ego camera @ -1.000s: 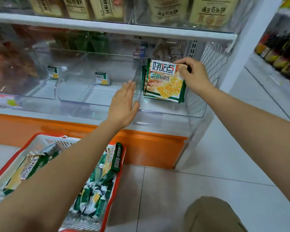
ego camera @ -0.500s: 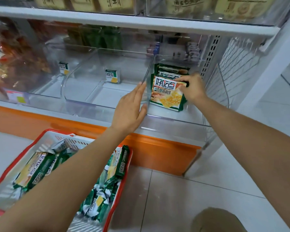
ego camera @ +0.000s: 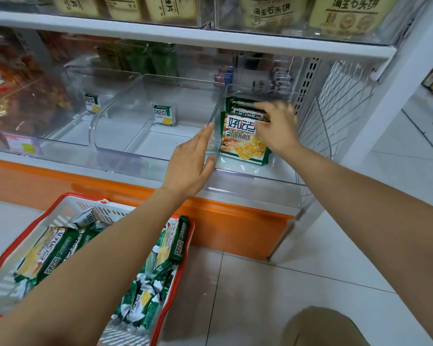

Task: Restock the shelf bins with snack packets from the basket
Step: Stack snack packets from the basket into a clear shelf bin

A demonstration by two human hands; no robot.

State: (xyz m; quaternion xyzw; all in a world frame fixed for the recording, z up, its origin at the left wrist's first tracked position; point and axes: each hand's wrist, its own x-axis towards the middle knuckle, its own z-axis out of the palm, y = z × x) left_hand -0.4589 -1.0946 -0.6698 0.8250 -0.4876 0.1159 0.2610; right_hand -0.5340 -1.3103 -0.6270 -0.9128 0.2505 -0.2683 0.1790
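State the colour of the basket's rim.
The basket rim is red, shown in the head view.

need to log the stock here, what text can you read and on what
"好吃点": front packet in the right bin, large letters
"香脆核桃饼": same packet, line below
"海玉石头饼": top-shelf bags
"好吃点": sideways on basket packets
small packet in the middle bin: too small to read surely
price tag: blurred, unreadable
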